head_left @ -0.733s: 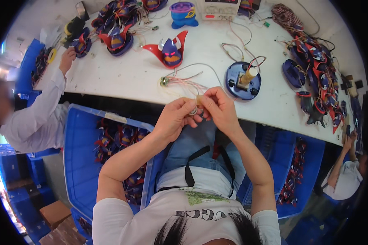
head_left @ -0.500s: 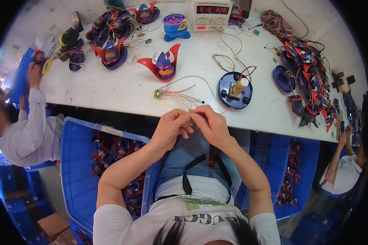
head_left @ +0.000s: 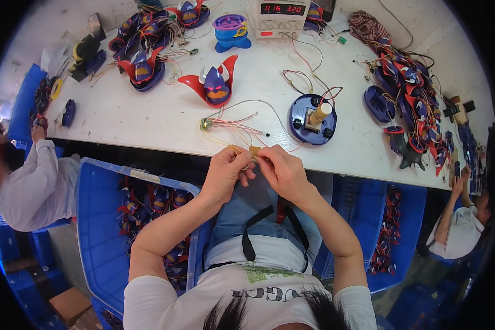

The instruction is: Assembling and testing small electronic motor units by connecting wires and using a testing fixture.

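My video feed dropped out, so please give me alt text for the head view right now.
Both hands, left hand and right hand, pinch a small tan part with thin wires at the white table's near edge. Behind sit a round blue base and a red-horned toy head; blue bins flank the person's lap.

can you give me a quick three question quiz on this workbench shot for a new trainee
1. True or false: both hands pinch one small tan part at the table edge.
2. What stands on the round blue base right of the hands? A) a tan cylinder B) a red horn C) a purple cup
3. Fill in: the crate at the person's left is coloured ____.

Key
1. True: left hand and right hand meet on the small tan part at the white table.
2. A: the tan cylinder stands on the round blue base.
3. Blue: the crate.
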Available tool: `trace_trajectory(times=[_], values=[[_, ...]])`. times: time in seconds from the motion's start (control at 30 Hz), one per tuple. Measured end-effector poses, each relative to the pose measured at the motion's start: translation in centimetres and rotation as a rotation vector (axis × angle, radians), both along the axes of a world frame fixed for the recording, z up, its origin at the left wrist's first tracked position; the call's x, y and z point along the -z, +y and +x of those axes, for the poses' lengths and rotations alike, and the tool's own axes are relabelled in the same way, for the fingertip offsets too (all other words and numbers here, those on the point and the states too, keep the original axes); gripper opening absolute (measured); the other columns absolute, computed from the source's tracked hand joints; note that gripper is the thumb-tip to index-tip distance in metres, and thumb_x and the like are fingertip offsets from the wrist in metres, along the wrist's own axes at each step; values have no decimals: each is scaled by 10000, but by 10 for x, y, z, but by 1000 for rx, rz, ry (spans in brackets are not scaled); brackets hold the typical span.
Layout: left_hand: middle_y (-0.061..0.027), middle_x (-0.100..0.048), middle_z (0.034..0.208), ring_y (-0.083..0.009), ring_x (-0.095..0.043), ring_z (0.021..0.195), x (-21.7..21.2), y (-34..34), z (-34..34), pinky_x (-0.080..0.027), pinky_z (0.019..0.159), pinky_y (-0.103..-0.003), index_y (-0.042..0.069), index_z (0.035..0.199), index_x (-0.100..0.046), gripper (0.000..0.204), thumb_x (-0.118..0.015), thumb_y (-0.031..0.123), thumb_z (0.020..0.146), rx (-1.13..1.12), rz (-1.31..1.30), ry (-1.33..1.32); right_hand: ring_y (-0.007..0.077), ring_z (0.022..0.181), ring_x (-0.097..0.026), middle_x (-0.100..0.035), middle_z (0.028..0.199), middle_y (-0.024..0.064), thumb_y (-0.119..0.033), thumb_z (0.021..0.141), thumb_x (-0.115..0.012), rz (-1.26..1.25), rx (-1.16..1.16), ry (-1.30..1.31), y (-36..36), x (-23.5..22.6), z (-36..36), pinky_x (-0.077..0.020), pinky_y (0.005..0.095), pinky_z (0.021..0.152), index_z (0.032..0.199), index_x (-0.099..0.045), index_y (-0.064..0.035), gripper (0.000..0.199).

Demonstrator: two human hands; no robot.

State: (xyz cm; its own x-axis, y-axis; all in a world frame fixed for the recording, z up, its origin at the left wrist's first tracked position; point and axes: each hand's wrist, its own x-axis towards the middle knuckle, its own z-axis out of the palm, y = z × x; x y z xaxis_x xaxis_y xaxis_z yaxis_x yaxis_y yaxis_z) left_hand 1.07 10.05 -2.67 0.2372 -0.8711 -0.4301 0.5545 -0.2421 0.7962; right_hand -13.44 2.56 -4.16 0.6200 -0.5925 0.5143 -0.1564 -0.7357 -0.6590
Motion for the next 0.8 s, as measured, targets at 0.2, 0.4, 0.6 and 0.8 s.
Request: trace_trajectory(times=[0.2, 0.4, 0.6, 0.8], values=[[-81, -606, 749, -107, -572, 562, -2, -1, 2, -430, 429, -174, -14, 926, -577, 144, -614, 120, 889, 12, 6, -20, 193, 599, -546, -612, 827, 87, 65, 782, -633, -54, -22, 16, -4, -2, 0, -423, 266, 509, 974, -581, -5, 212], [-80, -605, 733, -105, -563, 537, -3, -3, 2, -419, 409, -173, -22, 923, -580, 148, -617, 117, 885, 6, 27, -42, 203, 609, -557, -613, 825, 92, 66, 776, -634, -85, -42, 20, -7, -4, 0, -432, 276, 518, 972, -577, -3, 216], [-77, -604, 719, -103, -557, 519, -4, -4, 2, -409, 394, -171, -24, 921, -581, 148, -616, 115, 881, -5, 30, -45, 211, 615, -562, -612, 824, 94, 65, 775, -634, -104, -37, 18, -7, -2, 2, -440, 283, 531, 967, -575, -3, 212], [-72, -605, 708, -98, -559, 504, -5, -5, 0, -400, 382, -161, -3, 872, -568, 130, -605, 120, 896, -15, 40, -48, 214, 618, -559, -612, 831, 95, 59, 777, -635, -104, -29, 22, -7, 0, 2, -444, 285, 541, 964, -572, -7, 208]])
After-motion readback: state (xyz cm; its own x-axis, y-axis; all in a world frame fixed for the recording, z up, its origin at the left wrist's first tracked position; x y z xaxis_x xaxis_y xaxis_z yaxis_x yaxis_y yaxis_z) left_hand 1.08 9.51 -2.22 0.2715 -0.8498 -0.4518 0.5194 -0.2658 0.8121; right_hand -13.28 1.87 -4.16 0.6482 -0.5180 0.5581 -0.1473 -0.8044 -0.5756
